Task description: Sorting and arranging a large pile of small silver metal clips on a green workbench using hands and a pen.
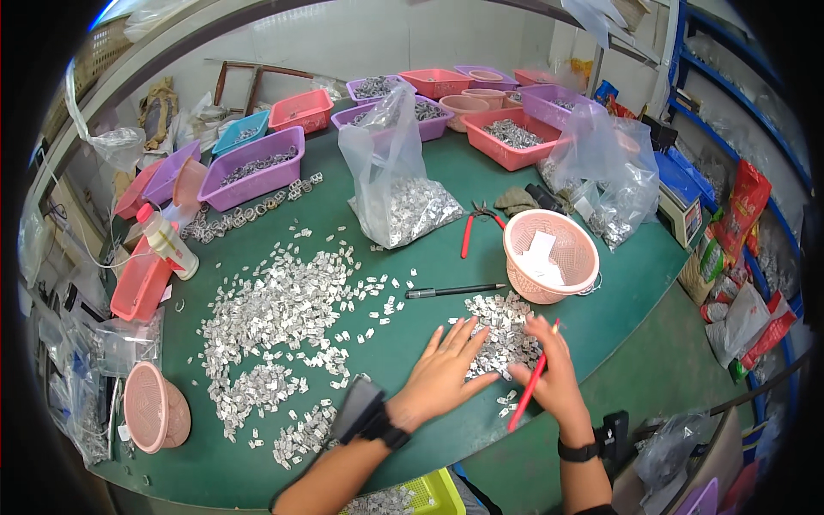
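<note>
My left hand lies open with fingers spread at the left side of a small heap of silvery metal tabs. At the heap's right side, my right hand is closed around a slim red pen-like stick, slanting down toward the table edge. A far larger spread of similar metal tabs covers the left of the green table. Just beyond the small heap lies a black pen. Paper slips sit inside a pink mesh basket near my right hand.
Red-handled pliers lie behind the basket. Clear bags of metal parts stand farther back, before purple and red bins. At left are a white bottle and another pink basket; a yellow-green crate is below the front edge.
</note>
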